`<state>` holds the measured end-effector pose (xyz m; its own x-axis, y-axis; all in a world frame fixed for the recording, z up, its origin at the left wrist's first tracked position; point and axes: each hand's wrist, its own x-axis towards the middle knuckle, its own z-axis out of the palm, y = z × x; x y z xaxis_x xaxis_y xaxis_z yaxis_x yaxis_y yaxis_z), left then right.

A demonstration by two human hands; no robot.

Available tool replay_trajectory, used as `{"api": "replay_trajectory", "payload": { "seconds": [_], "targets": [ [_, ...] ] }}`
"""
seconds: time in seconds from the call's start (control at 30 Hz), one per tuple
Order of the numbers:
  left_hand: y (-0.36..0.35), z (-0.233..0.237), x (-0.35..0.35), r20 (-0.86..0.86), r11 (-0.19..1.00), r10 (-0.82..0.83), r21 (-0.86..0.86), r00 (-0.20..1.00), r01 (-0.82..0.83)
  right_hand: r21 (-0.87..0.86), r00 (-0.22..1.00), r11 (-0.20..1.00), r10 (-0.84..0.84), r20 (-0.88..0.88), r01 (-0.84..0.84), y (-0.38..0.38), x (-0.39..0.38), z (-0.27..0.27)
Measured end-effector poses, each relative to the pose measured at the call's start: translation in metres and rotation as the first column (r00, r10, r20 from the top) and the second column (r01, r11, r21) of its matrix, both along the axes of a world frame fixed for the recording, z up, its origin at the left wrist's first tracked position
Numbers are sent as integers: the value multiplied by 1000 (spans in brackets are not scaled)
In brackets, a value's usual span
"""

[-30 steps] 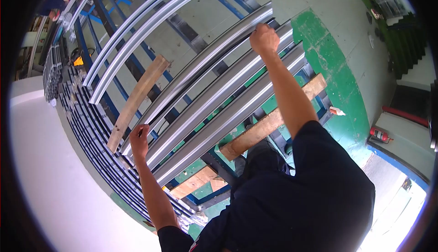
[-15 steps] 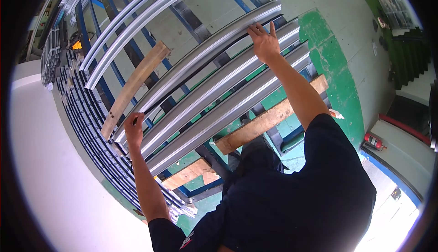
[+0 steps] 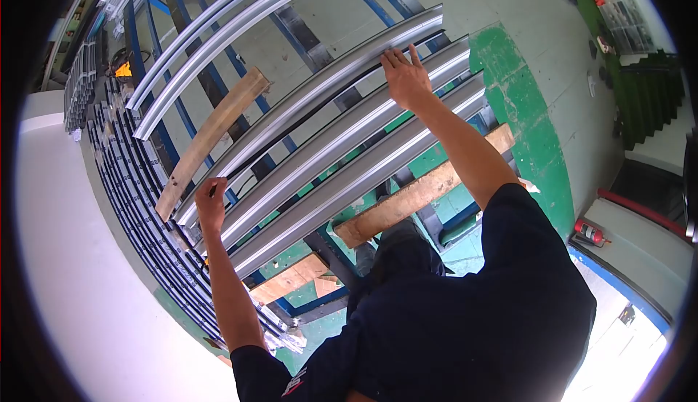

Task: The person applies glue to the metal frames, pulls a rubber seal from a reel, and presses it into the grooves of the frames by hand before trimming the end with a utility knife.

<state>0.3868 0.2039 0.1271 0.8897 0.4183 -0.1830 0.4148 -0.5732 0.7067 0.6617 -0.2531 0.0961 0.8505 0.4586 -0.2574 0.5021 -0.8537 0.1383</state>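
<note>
Right hand (image 3: pixel 407 83) touches profile (image 3: pixel 320 87); apparent crate (image 3: pixel 627 25), contents blurred.

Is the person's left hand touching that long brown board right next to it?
Apart. The head view shows the end of the far silver bar in the gap between the left hand and the brown board.

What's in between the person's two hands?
In the head view, a stretch of silver rail, with a thin black strip along its near side, lies between the left hand and right hand.
</note>
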Motion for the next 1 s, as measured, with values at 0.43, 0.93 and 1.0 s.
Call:
{"api": "replay_trajectory", "payload": {
  "seconds": [0.43,0.93,1.0],
  "targets": [
    [-5,3,-4,-34,999,23,31,999,-22,229,997,971,64,31,-70,19,-18,-17],
    [-16,4,-18,-6,995,41,92,999,-40,158,983,971,166,83,-178,46,-41,-30],
    [-11,2,-17,14,996,11,86,1000,-12,171,983,970,157,98,-172,45,-38,-26]
  ]
}}
